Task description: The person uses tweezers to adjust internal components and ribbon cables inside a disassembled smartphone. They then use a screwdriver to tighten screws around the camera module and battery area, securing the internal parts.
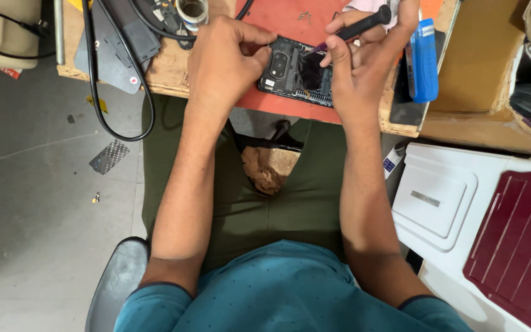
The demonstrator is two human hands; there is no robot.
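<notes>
Opened phone (296, 72), back cover already off, lay near worktop (167, 71) front edge; left hand (225, 58) gripped its end, right hand (354, 61) gripped screwdriver (357, 26), tip on internals; board unremoved.

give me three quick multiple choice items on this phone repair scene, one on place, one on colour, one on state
1. Where does the opened black phone lie?
A. on the red mat
B. on the grey floor
C. on the white box

2. What colour is the flat plastic case beside the right hand?
A. green
B. blue
C. yellow

3. What is the right hand doing?
A. resting empty
B. holding a cable
C. gripping a black screwdriver

Answers: 1 A, red mat shows around the phone, which the left hand steadies. 2 B, it is plainly blue. 3 C, its fingers wrap the tool, tip at the phone.
</notes>
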